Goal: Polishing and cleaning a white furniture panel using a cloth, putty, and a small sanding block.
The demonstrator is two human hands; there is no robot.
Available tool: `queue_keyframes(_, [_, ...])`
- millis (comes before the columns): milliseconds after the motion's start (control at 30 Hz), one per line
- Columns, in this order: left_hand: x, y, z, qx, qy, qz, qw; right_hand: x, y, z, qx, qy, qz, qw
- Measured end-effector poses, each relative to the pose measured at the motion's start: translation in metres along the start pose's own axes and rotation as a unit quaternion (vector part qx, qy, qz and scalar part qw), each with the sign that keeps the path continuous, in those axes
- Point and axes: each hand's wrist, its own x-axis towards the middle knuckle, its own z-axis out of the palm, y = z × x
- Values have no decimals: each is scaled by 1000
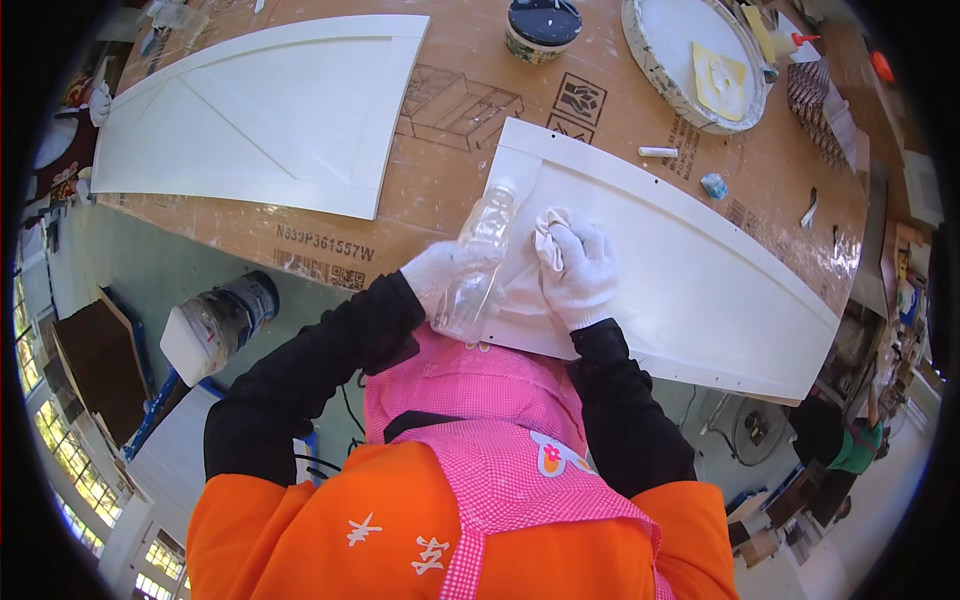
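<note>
Upper-left panel is plain white, same as the centre-right panel. Left glove, right glove and rag, middle of frame: white too. Black sleeves, orange shirt with white characters, pink-and-white gingham apron at lower centre. Brown cardboard with black print up top. Cloth at far right looks green, kinda blurry.

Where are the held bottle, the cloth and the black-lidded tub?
Held bottle (468, 302): head view, on its clear lower body.
Cloth (548, 234): head view, on its bunched white folds.
Black-lidded tub (543, 27): head view, on its lid.
</note>
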Motion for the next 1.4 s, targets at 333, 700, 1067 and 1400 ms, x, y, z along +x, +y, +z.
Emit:
queue_keyframes(333, [-28, -26, -3, 202, -10, 78, 976, 4, -4, -5, -5, -57, 27, 998])
queue_keyframes(700, [-47, -5, -13, 172, 129, 395, 893, 87, -25, 38, -43, -158, 68, 984])
queue_keyframes(1067, [1, 12, -34, 334, 207, 597, 700, 59, -82, 30, -39, -242, -10, 969])
queue_keyframes(1400, [21, 21, -46, 368, 178, 520, 750, 125, -27, 64, -145, -86, 50, 984])
